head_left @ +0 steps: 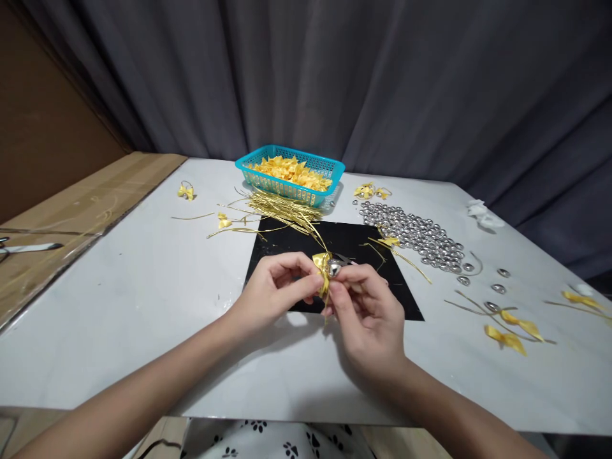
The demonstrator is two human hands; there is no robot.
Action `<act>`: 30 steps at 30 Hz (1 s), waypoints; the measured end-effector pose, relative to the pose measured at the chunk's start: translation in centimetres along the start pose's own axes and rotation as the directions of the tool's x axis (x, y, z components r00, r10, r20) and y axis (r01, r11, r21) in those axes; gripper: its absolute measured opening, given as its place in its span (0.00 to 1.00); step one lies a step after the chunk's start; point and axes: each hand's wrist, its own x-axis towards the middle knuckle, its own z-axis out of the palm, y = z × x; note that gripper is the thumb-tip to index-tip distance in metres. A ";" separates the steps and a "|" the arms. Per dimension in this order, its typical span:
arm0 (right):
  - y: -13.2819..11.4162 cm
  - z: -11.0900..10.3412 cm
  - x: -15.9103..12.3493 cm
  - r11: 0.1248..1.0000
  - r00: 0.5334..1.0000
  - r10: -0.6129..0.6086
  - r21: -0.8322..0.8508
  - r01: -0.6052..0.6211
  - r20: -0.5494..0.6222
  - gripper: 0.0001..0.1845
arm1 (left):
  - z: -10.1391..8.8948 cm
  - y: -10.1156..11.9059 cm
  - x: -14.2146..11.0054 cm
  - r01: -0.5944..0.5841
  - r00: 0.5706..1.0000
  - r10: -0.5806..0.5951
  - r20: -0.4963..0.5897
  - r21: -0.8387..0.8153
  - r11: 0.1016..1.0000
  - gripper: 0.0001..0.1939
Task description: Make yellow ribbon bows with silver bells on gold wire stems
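Over the black mat (406, 303), my left hand (280, 280) pinches a yellow ribbon bow (322, 262) between thumb and fingers. A gold cord runs up and down from the bow. My right hand (366, 306) is closed on a silver bead (334, 268), with thumb and forefinger at its edge, right against the bow. Whether bead and bow are joined cannot be made out. Behind the fingers lies a pair of small scissors (342, 259), mostly hidden.
A teal basket (291, 188) of yellow bows stands at the back, with a bundle of gold cords (287, 211) before it. Silver beads (415, 236) spread to the right. Loose bows (507, 339) lie at right, a finished-looking bow (185, 191) at left, and white tissue (484, 213) at the far right.
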 end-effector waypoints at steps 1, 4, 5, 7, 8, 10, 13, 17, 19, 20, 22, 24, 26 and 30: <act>0.0 0.0 0.1 1.000 1.000 -0.001 0.011 0.001 0.007 0.05 | 0.0 0.1 0.0 -0.007 1.000 0.007 0.000 -0.001 1.000 0.07; -0.1 0.1 0.2 0.999 0.999 -0.020 0.030 0.019 0.036 0.05 | 0.0 0.3 -0.2 -0.041 0.999 0.041 0.006 -0.030 0.999 0.08; -0.1 0.1 0.1 0.999 0.999 -0.036 0.024 0.035 0.041 0.05 | -0.1 0.3 -0.3 -0.051 0.999 0.052 0.011 -0.044 0.998 0.08; -0.1 0.0 0.1 0.997 0.996 -0.075 -0.011 0.075 0.040 0.06 | -0.2 0.2 -0.5 -0.065 0.997 0.067 0.025 -0.067 0.996 0.07; -0.1 0.0 0.0 0.994 0.995 -0.098 -0.035 0.099 0.036 0.07 | -0.2 0.1 -0.6 -0.069 0.997 0.072 0.031 -0.073 0.995 0.07; -0.1 -0.1 -0.1 0.987 0.990 -0.137 -0.079 0.140 0.038 0.07 | -0.2 -0.1 -0.6 -0.079 0.996 0.082 0.038 -0.075 0.994 0.08; 0.0 -0.2 -0.1 0.982 0.988 -0.151 -0.112 0.154 0.039 0.07 | -0.2 -0.3 -0.6 -0.083 0.996 0.084 0.015 -0.051 0.995 0.10; 0.1 0.0 -0.3 0.989 0.994 -0.105 -0.101 0.107 0.026 0.06 | 0.2 -0.3 -0.6 -0.080 0.997 0.079 -0.014 -0.064 0.995 0.09; 0.1 0.1 -0.3 0.993 0.996 -0.083 -0.082 0.084 0.018 0.06 | 0.3 -0.4 -0.6 -0.085 0.996 0.084 -0.012 -0.092 0.992 0.08; 0.1 0.2 -0.3 0.994 0.997 -0.077 -0.072 0.078 0.015 0.06 | 0.3 -0.4 -0.7 -0.084 0.996 0.083 -0.015 -0.099 0.992 0.08; 0.2 0.2 -0.4 0.995 0.997 -0.079 -0.059 0.080 0.014 0.07 | 0.3 -0.4 -0.7 -0.078 0.997 0.075 -0.027 -0.099 0.992 0.07; 0.3 0.1 -0.4 0.993 0.995 -0.094 -0.065 0.095 0.017 0.07 | 0.3 -0.4 -0.8 -0.073 0.997 0.069 -0.041 -0.097 0.993 0.06; 0.4 0.0 -0.4 0.991 0.994 -0.107 -0.080 0.108 0.016 0.07 | 0.3 -0.4 -0.8 -0.070 0.997 0.065 -0.049 -0.100 0.993 0.06; 0.6 -0.1 -0.3 0.989 0.994 -0.108 -0.097 0.108 0.013 0.07 | 0.4 -0.3 -0.9 -0.053 0.998 0.049 -0.046 -0.104 0.993 0.07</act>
